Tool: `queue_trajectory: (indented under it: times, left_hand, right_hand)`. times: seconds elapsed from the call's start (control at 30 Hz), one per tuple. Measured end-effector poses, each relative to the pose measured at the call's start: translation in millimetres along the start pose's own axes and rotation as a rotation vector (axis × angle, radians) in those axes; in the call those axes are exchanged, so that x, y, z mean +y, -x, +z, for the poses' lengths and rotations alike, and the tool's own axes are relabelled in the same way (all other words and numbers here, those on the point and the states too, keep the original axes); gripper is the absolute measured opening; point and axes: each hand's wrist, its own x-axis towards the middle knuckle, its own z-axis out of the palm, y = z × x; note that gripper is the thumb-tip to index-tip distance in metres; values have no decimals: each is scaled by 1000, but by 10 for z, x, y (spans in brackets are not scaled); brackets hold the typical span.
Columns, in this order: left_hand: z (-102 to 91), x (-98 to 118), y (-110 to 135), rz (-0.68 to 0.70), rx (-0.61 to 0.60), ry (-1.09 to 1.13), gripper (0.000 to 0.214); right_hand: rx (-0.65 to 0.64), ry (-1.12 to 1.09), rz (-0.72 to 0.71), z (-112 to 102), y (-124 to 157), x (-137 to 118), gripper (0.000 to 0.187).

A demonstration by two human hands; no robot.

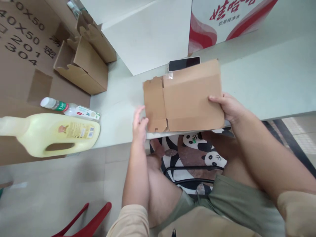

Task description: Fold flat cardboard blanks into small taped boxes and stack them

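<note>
A folded-flat cardboard box (pixel 192 98) lies over the front part of the pale table, close to its near edge. Its left end has notched tabs, and a bit of clear tape shows near the upper left. My right hand (pixel 229 106) grips its right edge, thumb on top and the other fingers hidden underneath. Beside the box's left end is my left hand (pixel 140 126), slightly blurred, its fingers apart and nothing visible in them. Whether its fingertips touch the cardboard I cannot tell.
Behind the box lies a phone (pixel 184 63), before a white panel (pixel 153 36) and a red-and-white carton (pixel 222 23). At left are opened cardboard boxes (pixel 86 70), a clear bottle (pixel 71 108) and a yellow jug (pixel 61 133). A red chair (pixel 92 222) stands below.
</note>
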Motion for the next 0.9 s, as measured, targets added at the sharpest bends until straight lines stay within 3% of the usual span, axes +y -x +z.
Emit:
queue_trajectory:
  times: [0.07,0.13,0.23,0.3,0.4,0.47,0.53,0.6,0.67,0.73,0.9]
  left_hand:
    - [4,19,-13,-159,184,98,66]
    - [7,65,-13,-240,176,141,70]
    - [-12,151,4,-211,196,119,68]
    - [-39,209,11,-257,210,173,66]
    - [-93,296,2,-372,173,449,58]
    - [-130,355,-18,-400,118,636,48]
    - [-152,408,-46,-405,62,724,39]
    - [-145,450,-77,-409,29,735,31]
    - [-102,478,-106,-408,23,738,27]
    - [-31,488,-133,-411,12,739,25]
    - [168,448,-186,-376,49,646,26]
  right_hand:
    - [-5,-5,-84,11,58,54,38]
    - [93,62,-175,47,128,100,42]
    - [210,182,-236,137,223,141,45]
    - [152,169,-188,192,269,143,45]
    - [90,70,-121,172,337,118,45]
    - [193,4,-153,30,423,83,44]
    - [382,-49,-265,-223,565,18,40]
    - [524,-64,-374,-537,746,-92,36]
    - [600,-36,-391,-839,915,-242,35]
    - [767,-20,-456,-1075,1018,-402,36]
    - [1035,32,-567,-1401,871,-777,43]
